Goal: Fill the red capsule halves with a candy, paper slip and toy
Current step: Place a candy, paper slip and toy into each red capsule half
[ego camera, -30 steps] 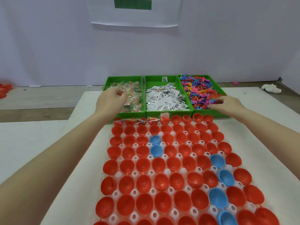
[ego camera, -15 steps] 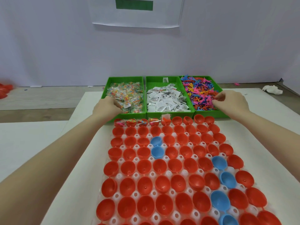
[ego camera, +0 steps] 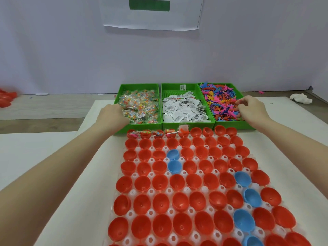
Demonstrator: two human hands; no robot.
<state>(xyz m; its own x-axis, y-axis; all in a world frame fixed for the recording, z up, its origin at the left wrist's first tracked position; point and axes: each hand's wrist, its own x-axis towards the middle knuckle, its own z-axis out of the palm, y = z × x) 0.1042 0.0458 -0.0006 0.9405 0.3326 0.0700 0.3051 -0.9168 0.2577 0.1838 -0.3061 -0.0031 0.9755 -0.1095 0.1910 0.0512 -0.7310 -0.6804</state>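
Note:
Rows of open red capsule halves (ego camera: 179, 183) sit in a white holder tray (ego camera: 150, 191). In the far row, the leftmost halves (ego camera: 145, 134) hold wrapped candies, and one half holds a paper slip (ego camera: 183, 129). Behind stand three green trays: candies (ego camera: 140, 107), paper slips (ego camera: 182, 110) and colourful toys (ego camera: 220, 103). My left hand (ego camera: 113, 115) lies at the candy tray's near left corner, its fingertips hidden among the candies. My right hand (ego camera: 252, 108) is in the toy tray, fingers curled and pinching into the toys.
Several blue capsule halves (ego camera: 174, 166) are mixed in among the red ones. A crumpled white cloth (ego camera: 300, 98) lies at the far right, and red objects (ego camera: 6, 98) lie at the far left. A paper sheet (ego camera: 150, 13) hangs on the wall behind.
My left hand drew back from the middle of the candy tray to its near left corner. My right hand moved up from the toy tray's near edge into the toys.

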